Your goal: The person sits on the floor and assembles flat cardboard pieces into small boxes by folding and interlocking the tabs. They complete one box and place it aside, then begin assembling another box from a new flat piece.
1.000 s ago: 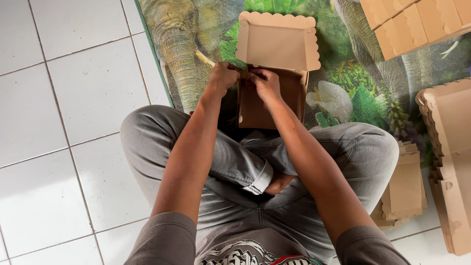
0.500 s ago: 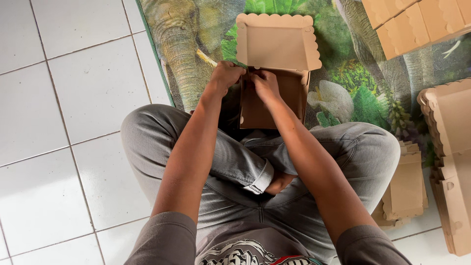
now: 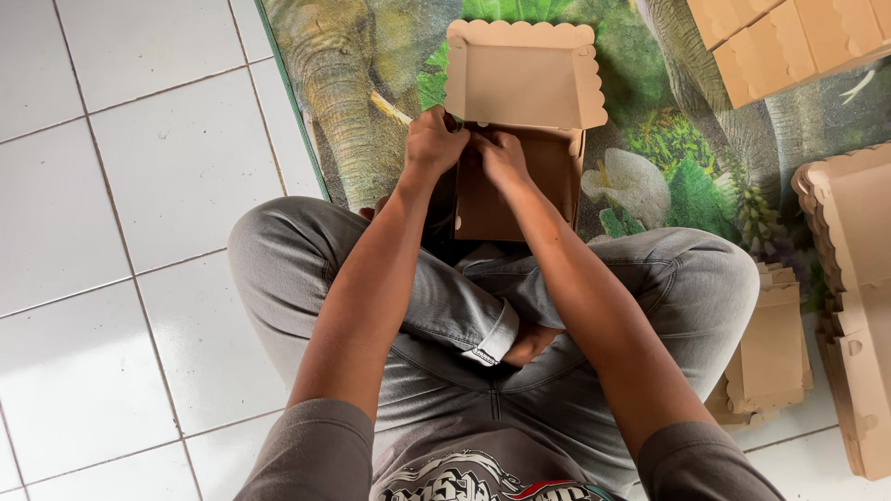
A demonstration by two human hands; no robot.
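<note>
**Both hands working the box hinge**

We are pinching with our left hand (image 3: 432,144) and right hand (image 3: 501,153), fingers curled tight on the near corner of the box (image 3: 515,176), where its scalloped lid (image 3: 522,74) is standing open. The box is sitting on the elephant mat (image 3: 353,111) just beyond our crossed legs (image 3: 464,306). The mat is lying on white tiles (image 3: 139,186). Folded boxes (image 3: 789,46) are waiting at top right, more blanks (image 3: 854,306) lying at right, and a small flat stack (image 3: 770,357) resting beside our right knee.

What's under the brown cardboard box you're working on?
The cardboard box sits on the elephant-print mat, near the crossed legs. Both hands cover its hinge edge; the mat beneath is hidden.
</note>
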